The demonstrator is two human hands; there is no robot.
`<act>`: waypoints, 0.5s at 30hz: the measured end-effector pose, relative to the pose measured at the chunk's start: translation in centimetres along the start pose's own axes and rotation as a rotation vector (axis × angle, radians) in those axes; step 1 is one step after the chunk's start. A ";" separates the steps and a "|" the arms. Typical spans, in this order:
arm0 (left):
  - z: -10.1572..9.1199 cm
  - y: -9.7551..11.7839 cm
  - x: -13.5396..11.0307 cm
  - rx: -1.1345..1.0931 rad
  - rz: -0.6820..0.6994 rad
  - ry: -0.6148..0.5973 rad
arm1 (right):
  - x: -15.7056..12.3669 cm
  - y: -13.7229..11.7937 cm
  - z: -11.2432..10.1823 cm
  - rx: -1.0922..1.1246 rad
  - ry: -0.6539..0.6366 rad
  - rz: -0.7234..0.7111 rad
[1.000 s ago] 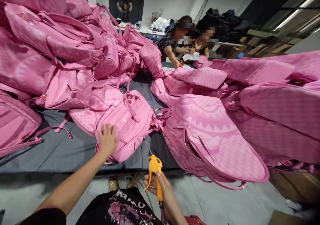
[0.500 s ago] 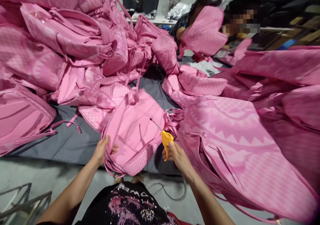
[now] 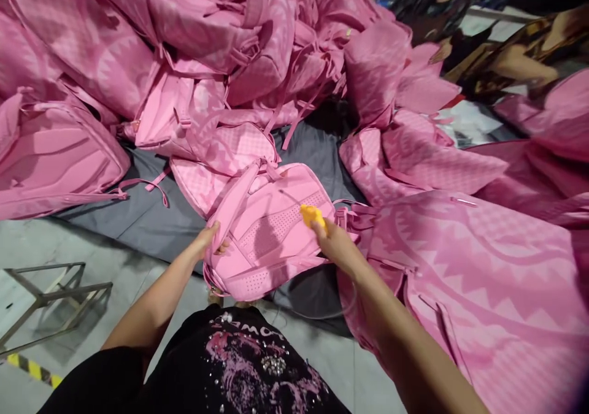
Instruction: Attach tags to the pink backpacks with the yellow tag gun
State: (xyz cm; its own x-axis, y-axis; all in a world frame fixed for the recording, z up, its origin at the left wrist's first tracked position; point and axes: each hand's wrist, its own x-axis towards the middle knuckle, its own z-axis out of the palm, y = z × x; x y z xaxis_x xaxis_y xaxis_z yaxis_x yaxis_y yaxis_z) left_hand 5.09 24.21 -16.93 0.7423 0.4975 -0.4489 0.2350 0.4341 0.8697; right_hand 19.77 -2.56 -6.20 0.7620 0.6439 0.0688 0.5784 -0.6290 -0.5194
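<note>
I've got the backpack (image 3: 271,227) lying back-panel up on the grey tabletop (image 3: 138,227), right at the near edge, w/ its bottom corner hanging a bit over that edge toward me. Its long axis runs diagonally: top handle end up and away toward the big pile of bags (image 3: 184,52), bottom end down toward my shirt (image 3: 243,365).

Left hand (image 3: 209,242) is on the backpack's left edge, fingers curled round the rim, so that grip is clenched on the backpack. Forearm comes in low from the left, wrist about straight.

Right hand (image 3: 334,242) sits at the backpack's right edge, just beside the side straps. It's closed round the yellow air gun (image 3: 311,215), w/ the thin nozzle pointing up-left across the mesh panel, tip over the middle of the backpack. Can't tell if the trigger is pressed. Right arm reaches in from lower right, over the flat bag (image 3: 483,279) that lies to the right of the backpack.

So both hands bracket the backpack; the nozzle hand is nearer the panel centre. A thin hose (image 3: 317,316) loops below the backpack's bottom edge.
</note>
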 end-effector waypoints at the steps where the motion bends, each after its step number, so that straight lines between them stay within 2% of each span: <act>1: 0.0 -0.1 0.2 0.074 0.020 -0.009 | 0.1 -0.9 -0.1 0.024 -0.073 -0.078; 3: 0.2 -0.5 0.3 0.252 0.096 -0.009 | 0.3 -2.3 -0.2 0.070 -0.163 -0.185; 5: 0.8 -1.2 0.1 0.426 0.234 0.031 | 0.1 -2.9 -0.5 0.058 -0.072 -0.142; 6: 1.2 -1.7 -0.1 0.548 0.342 0.073 | -0.2 -2.9 -0.7 0.060 -0.068 -0.123; 9: 2.5 -3.1 -1.1 1.086 0.705 0.273 | -1.6 -1.3 -1.8 0.072 -0.292 -0.179; 10: 2.9 -3.5 -1.4 1.281 0.808 0.341 | -2.2 -0.3 -2.3 0.018 -0.251 -0.134; 11: 3.3 -3.9 -1.7 1.437 0.885 0.398 | -2.7 0.7 -2.8 -0.077 -0.126 -0.045; 12: 3.8 -4.2 -1.9 1.528 0.934 0.436 | -3.2 1.9 -3.4 -0.184 0.022 0.066; 13: 4.3 -4.5 -2.1 1.575 0.981 0.457 | -3.6 3.1 -3.9 -0.262 0.096 0.158; 15: 5.6 -5.4 -2.6 1.606 1.072 0.430 | -4.5 5.2 -4.7 -0.287 0.071 0.251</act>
State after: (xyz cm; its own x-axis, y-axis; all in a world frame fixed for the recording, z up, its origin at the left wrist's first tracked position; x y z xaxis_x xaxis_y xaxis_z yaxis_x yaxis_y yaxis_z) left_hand 5.42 16.41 -19.30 0.8239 0.2719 0.4972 0.3067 -0.9517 0.0123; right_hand 20.72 -10.79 -5.20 0.9028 0.4287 0.0337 0.4214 -0.8663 -0.2683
